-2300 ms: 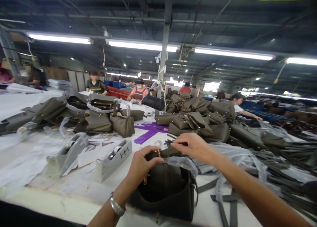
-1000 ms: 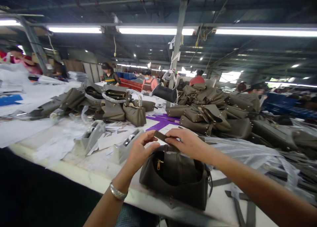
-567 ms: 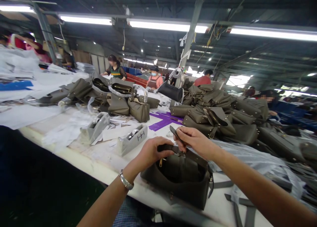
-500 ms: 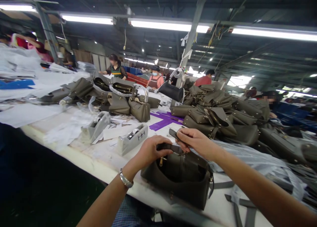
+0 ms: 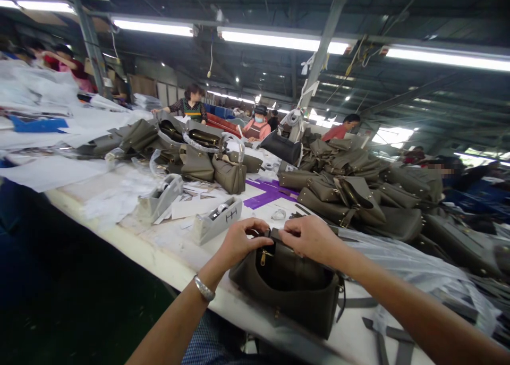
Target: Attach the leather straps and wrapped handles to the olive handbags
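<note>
An olive-brown handbag (image 5: 287,306) stands on the table in front of me with its top gaping and a gold zipper pull (image 5: 263,257) showing inside. At its far rim, my left hand (image 5: 245,240) pinches a short dark strap (image 5: 272,234) between thumb and fingers. My right hand (image 5: 313,240) is closed on the same strap from the right, its fingertips bent down at the bag's back edge. Where the strap meets the rim is hidden by my fingers.
Two grey tape dispensers (image 5: 217,219) stand left of the bag. Purple strips (image 5: 265,193) lie behind it. Piled olive bags (image 5: 358,195) and plastic film (image 5: 422,264) fill the right; loose straps (image 5: 392,330) lie nearby. Several people (image 5: 193,104) are across the table.
My right hand has come down and closer to my left, bringing the raised strap end to the bag's rim. The left hand keeps its pinch. A clear roll now shows behind the hands.
</note>
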Motion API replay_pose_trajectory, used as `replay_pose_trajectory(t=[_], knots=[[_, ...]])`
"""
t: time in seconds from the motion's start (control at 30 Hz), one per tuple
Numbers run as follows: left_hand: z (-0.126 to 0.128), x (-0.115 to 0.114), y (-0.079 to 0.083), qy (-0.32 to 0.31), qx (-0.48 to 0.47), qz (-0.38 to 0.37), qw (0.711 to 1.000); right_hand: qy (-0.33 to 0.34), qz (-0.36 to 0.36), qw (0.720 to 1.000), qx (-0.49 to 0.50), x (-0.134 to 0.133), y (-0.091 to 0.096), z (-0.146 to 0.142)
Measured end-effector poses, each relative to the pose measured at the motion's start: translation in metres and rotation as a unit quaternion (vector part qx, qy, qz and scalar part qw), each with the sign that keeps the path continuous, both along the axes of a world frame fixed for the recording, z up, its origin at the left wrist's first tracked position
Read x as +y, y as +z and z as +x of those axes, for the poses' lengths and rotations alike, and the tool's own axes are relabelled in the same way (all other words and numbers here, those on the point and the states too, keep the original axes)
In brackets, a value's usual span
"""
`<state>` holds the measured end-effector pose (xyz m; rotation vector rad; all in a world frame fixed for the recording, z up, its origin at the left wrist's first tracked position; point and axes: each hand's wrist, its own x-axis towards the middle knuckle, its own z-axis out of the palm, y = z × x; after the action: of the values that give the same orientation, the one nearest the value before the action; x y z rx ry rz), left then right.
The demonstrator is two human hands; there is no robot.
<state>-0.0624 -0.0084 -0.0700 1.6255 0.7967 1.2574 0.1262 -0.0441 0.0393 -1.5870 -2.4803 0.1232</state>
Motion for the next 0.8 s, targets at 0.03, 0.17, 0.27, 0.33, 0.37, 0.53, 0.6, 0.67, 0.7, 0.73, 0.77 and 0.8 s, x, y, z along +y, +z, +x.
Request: replay_pose_trajectory(t=[0.03, 0.17, 0.27, 0.33, 0.37, 0.53, 0.6, 0.67, 0.7, 0.73, 0.77, 0.8], knots=[[0.003, -0.001, -0.004, 0.008, -0.017, -0.003, 1.0, -0.004, 0.011, 1.0, -0.014, 0.002, -0.001, -0.002], [0.008, -0.006, -0.013, 0.026, -0.06, -0.008, 0.998, 0.006, -0.029, 0.999, -0.024, 0.013, -0.005, -0.002], [0.008, -0.01, -0.013, 0.036, -0.066, -0.008, 0.997, 0.031, -0.063, 0.997, -0.021, 0.02, -0.006, 0.0], [0.007, -0.012, -0.011, 0.045, -0.059, -0.005, 0.997, 0.039, -0.062, 0.997, -0.021, 0.02, -0.007, 0.001], [0.007, -0.013, -0.01, 0.049, -0.054, -0.002, 0.997, 0.039, -0.054, 0.998, -0.023, 0.018, -0.007, 0.0], [0.013, -0.017, -0.01, 0.058, -0.045, 0.011, 0.997, 0.022, -0.03, 0.998, -0.05, 0.009, -0.01, -0.007], [0.016, -0.019, -0.012, 0.062, -0.053, 0.0, 0.997, 0.022, -0.042, 0.997, -0.054, 0.009, -0.012, -0.01], [0.017, -0.02, -0.013, 0.067, -0.06, -0.007, 0.996, 0.024, -0.049, 0.997, -0.049, 0.01, -0.014, -0.011], [0.017, -0.021, -0.013, 0.068, -0.06, -0.006, 0.996, 0.025, -0.051, 0.997, -0.046, 0.011, -0.015, -0.011], [0.015, -0.021, -0.013, 0.07, -0.057, -0.002, 0.996, 0.027, -0.049, 0.997, -0.044, 0.011, -0.015, -0.01], [0.013, -0.02, -0.012, 0.073, -0.051, 0.004, 0.996, 0.028, -0.045, 0.998, -0.041, 0.011, -0.016, -0.009], [0.012, -0.019, -0.011, 0.078, -0.046, 0.01, 0.996, 0.026, -0.038, 0.998, -0.035, 0.01, -0.015, -0.007]])
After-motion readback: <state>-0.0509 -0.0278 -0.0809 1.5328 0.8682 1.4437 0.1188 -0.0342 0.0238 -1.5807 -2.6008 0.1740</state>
